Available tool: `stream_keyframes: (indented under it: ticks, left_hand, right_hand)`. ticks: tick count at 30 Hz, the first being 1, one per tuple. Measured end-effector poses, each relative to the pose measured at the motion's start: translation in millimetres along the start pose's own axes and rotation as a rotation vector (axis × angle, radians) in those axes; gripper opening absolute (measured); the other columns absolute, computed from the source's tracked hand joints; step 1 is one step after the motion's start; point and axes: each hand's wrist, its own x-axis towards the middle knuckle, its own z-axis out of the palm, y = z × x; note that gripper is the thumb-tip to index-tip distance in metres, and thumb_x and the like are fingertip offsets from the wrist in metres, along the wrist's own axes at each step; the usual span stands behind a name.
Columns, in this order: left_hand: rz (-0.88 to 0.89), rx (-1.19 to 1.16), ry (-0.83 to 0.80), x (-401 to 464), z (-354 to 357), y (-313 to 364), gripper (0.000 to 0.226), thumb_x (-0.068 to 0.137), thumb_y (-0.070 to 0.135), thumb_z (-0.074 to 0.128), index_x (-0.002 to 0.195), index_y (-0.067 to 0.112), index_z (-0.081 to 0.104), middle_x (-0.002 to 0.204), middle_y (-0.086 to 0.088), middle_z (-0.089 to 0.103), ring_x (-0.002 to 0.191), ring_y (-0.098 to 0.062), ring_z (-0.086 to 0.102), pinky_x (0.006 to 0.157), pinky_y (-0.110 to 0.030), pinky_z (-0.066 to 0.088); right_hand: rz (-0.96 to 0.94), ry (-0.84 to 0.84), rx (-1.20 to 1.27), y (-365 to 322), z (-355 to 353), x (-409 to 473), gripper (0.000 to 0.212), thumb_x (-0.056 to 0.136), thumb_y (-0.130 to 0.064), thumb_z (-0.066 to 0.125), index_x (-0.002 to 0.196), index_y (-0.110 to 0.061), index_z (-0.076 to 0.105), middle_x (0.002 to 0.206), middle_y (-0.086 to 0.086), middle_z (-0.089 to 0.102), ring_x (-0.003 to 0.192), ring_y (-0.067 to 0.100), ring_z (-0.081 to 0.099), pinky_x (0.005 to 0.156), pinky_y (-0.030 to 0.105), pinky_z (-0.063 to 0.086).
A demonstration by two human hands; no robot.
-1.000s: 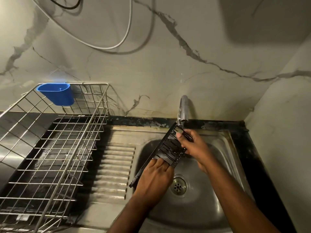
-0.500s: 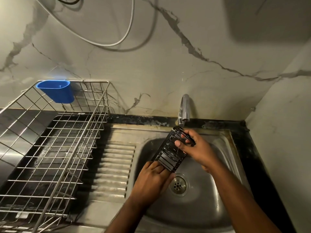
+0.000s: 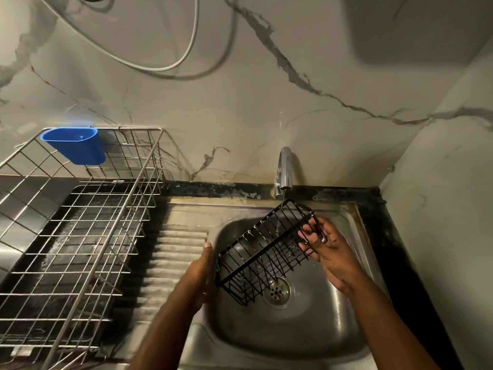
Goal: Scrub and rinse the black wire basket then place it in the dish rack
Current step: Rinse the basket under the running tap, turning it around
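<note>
— Any writing or a maker's mark on anything you can read?

— None that I can make out, not on the basket [image 3: 266,252], not on the blue cup [image 3: 77,145].

— How does the basket look?

— It's a long, narrow box of thin black wire, open on top, with close-set bars along its sides. It's tilted: the far end is up under the tap [image 3: 285,169], where a thin stream of water [image 3: 280,202] falls onto it, and the near end hangs low over the drain [image 3: 277,291] in the steel sink [image 3: 333,329].

— Where is it from your fingers?

— My right hand [image 3: 326,248] holds its upper end; my fingers [image 3: 309,237] curl round the wires there, palm turned up and forearm reaching in from the lower right. The rest of the basket slopes down and to the left of that grip.

— And your left hand?

— My left hand [image 3: 201,265] is just left of the basket's lower end, fingers straight and together, pointing away from me, blurred. I cannot tell whether it touches the wire.

— The dish rack?

— The dish rack [image 3: 88,236] is further to the left of my left hand, past the ridged drainboard [image 3: 176,252], with the blue cup hooked on its far corner.
</note>
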Motion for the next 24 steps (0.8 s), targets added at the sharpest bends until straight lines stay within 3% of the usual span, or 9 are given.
stream_keyframes:
  ticks: [3, 5, 7, 9, 12, 15, 18, 21, 24]
  left_hand:
    - [-0.012, -0.069, -0.13, 5, 7, 2, 0.043, 0.107, 0.047, 0.042, 0.106, 0.01, 0.065, 0.09, -0.015, 0.071, 0.078, -0.031, 0.067, 0.064, -0.04, 0.056]
    - [0.042, -0.088, -0.081, 15, 14, 0, 0.024, 0.108, 0.021, 0.049, 0.11, 0.001, 0.061, 0.082, -0.02, 0.067, 0.057, -0.027, 0.064, 0.042, -0.03, 0.05]
    - [0.117, -0.06, 0.037, 22, 16, -5, 0.014, 0.104, -0.003, 0.041, 0.104, -0.001, 0.055, 0.084, -0.025, 0.059, 0.053, -0.028, 0.057, 0.036, -0.026, 0.045]
    - [0.176, -0.033, 0.112, 26, 16, -8, 0.021, 0.103, -0.007, 0.036, 0.096, 0.001, 0.054, 0.082, -0.023, 0.058, 0.058, -0.03, 0.058, 0.038, -0.031, 0.048]
    - [0.269, 0.035, 0.175, 34, 11, -9, 0.018, 0.102, 0.009, 0.047, 0.094, 0.005, 0.063, 0.085, -0.019, 0.066, 0.073, -0.038, 0.068, 0.061, -0.054, 0.062]
    - [0.327, 0.122, 0.213, 37, 4, -6, 0.015, 0.102, 0.019, 0.051, 0.095, 0.016, 0.064, 0.093, -0.017, 0.07, 0.081, -0.038, 0.071, 0.067, -0.058, 0.062]
    - [0.414, 0.233, 0.256, 28, 5, -3, 0.014, 0.106, 0.022, 0.049, 0.098, 0.023, 0.061, 0.094, -0.008, 0.067, 0.084, -0.032, 0.068, 0.071, -0.052, 0.063]
    - [0.463, 0.242, 0.245, 25, 5, -7, 0.017, 0.106, 0.026, 0.049, 0.094, 0.032, 0.06, 0.096, -0.006, 0.069, 0.086, -0.028, 0.068, 0.076, -0.052, 0.062]
    - [0.472, 0.187, 0.253, 32, 2, -12, 0.021, 0.106, 0.027, 0.05, 0.09, 0.032, 0.062, 0.093, -0.006, 0.069, 0.086, -0.029, 0.067, 0.078, -0.054, 0.059]
  right_hand:
    - [0.022, -0.029, 0.093, 10, -7, 0, 0.099, 0.048, -0.046, 0.097, 0.133, -0.018, 0.054, 0.14, 0.012, 0.054, 0.129, 0.028, 0.056, 0.085, 0.032, 0.057]
    - [0.024, -0.038, 0.123, 12, -9, -1, 0.101, 0.053, -0.042, 0.096, 0.138, -0.012, 0.049, 0.141, 0.016, 0.051, 0.131, 0.028, 0.054, 0.09, 0.034, 0.057]
    - [0.023, -0.018, 0.082, 10, -10, -2, 0.085, 0.067, -0.033, 0.089, 0.139, -0.014, 0.049, 0.142, 0.014, 0.053, 0.13, 0.028, 0.055, 0.093, 0.037, 0.056]
    - [-0.021, 0.017, -0.134, 6, -13, -5, 0.06, 0.078, -0.028, 0.077, 0.135, -0.025, 0.056, 0.135, 0.006, 0.06, 0.126, 0.027, 0.057, 0.094, 0.041, 0.055]
    - [-0.064, 0.049, -0.41, -5, -18, -9, 0.032, 0.091, -0.047, 0.055, 0.123, -0.05, 0.06, 0.134, -0.011, 0.058, 0.124, 0.014, 0.054, 0.093, 0.038, 0.052]
    - [0.057, 0.036, -0.271, -12, -17, -4, 0.059, 0.093, -0.067, 0.02, 0.138, -0.041, 0.049, 0.146, -0.009, 0.048, 0.125, 0.018, 0.053, 0.103, 0.045, 0.042]
    - [0.252, 0.042, -0.291, -19, -9, 11, 0.065, 0.092, -0.072, 0.025, 0.137, -0.032, 0.049, 0.13, -0.01, 0.056, 0.111, 0.025, 0.066, 0.103, 0.056, 0.044]
    - [0.347, 0.048, -0.409, -20, 0, 25, 0.045, 0.099, -0.058, 0.042, 0.129, -0.026, 0.054, 0.121, -0.006, 0.061, 0.102, 0.022, 0.07, 0.074, 0.035, 0.048]
    - [0.256, 0.108, -0.554, -12, 5, 38, 0.035, 0.101, -0.026, 0.056, 0.135, -0.017, 0.056, 0.12, 0.002, 0.067, 0.093, 0.016, 0.071, 0.068, 0.03, 0.044]
